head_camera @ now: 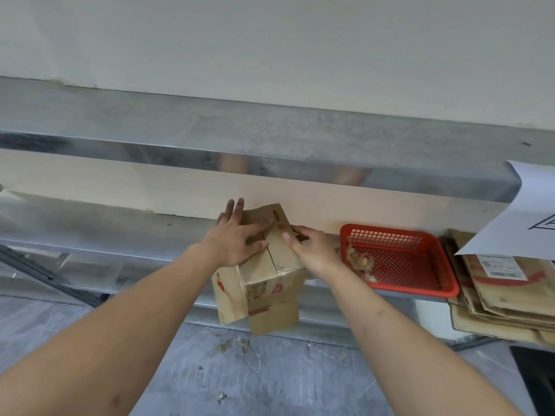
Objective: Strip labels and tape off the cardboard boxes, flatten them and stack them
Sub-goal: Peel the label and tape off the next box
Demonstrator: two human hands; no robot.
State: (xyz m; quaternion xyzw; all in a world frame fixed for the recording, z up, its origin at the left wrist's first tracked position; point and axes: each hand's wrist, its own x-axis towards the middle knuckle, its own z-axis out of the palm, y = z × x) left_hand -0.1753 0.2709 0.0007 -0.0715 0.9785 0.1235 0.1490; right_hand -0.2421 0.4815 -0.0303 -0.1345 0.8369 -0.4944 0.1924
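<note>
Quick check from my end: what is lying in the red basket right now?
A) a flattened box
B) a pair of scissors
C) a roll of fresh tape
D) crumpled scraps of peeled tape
D: the red basket holds only crumpled, yellowish scraps of peeled tape at its left end, while the flattened boxes are stacked outside it, to its right.

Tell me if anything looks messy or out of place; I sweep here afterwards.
Small scraps lie scattered on the grey floor below the cardboard box, outside the red basket that holds peeled tape bits.
</note>
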